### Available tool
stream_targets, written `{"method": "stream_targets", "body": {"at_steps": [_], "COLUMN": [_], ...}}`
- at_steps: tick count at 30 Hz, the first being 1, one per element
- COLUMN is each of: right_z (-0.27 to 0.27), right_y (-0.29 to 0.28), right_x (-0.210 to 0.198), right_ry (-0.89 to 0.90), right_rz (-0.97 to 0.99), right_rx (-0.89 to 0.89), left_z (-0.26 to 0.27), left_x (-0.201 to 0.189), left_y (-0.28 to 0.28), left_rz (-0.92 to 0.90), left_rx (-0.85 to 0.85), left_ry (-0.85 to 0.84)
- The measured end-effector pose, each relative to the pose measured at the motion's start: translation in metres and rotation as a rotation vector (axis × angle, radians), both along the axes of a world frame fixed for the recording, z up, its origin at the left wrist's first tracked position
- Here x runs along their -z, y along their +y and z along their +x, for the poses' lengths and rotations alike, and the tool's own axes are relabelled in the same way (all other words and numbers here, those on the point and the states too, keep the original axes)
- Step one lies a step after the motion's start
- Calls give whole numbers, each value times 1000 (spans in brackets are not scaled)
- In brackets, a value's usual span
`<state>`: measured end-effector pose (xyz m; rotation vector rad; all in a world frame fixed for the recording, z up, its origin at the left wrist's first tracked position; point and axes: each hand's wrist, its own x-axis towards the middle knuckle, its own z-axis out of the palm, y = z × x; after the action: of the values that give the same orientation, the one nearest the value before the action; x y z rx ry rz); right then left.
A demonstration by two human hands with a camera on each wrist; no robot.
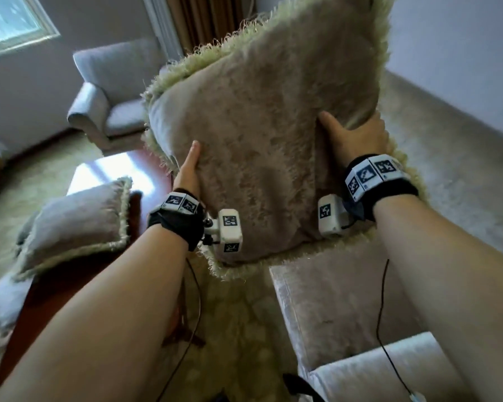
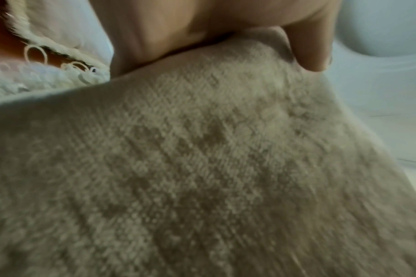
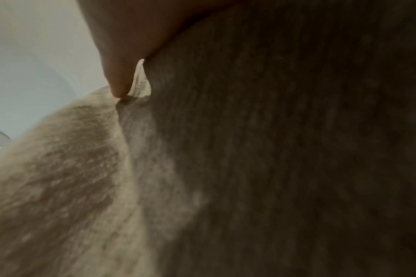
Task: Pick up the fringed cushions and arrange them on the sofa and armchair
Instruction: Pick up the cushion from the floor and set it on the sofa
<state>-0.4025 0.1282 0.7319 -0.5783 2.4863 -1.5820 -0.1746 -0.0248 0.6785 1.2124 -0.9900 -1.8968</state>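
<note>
I see one big fringed cushion (image 1: 262, 134) held up in the air, filling the middle and top of the head view. My left hand (image 1: 188, 172) grips its left edge, with the thumb lying flat on the front; the left wrist view shows the thumb (image 2: 313, 50) pressed into the fuzzy cloth. My right hand (image 1: 357, 137) grips the right edge, thumb on the front and the other fingers wrapped round behind. The cushion stands on one corner, tilted, and its long way runs from the bottom middle of the frame up to the top right. Its flat brown face looks at me, and pale green fringe runs all round it. A second fringed cushion (image 1: 76, 221) lies at the lower left on a shiny red-brown table (image 1: 55, 300), and more cushions lie under it. A pale armchair (image 1: 111, 91) sits at the upper left with nothing on its seat. A pale sofa (image 1: 340, 311) is at the lower right, under my right arm.
</note>
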Motion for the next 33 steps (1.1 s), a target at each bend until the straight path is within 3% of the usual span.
{"method": "stream_targets", "body": {"at_steps": [4, 8, 15, 27, 33], "right_z": [-14, -26, -10, 22, 16], "right_y": [21, 29, 39, -6, 8], "right_x": [-40, -48, -72, -95, -92], "right_ry": [-12, -77, -109, -102, -119], "right_rz": [-131, -244, -274, -306, -326], "right_rx": [50, 69, 97, 358, 470], "left_z": [-22, -36, -46, -63, -104], "left_x": [-43, -44, -104, -129, -120], "left_y": [-10, -54, -30, -124, -128], "left_rz": [-73, -87, -113, -194, -136], "left_rx": [-84, -49, 192, 268, 362], "left_ry": [-9, 7, 161, 221, 239]}}
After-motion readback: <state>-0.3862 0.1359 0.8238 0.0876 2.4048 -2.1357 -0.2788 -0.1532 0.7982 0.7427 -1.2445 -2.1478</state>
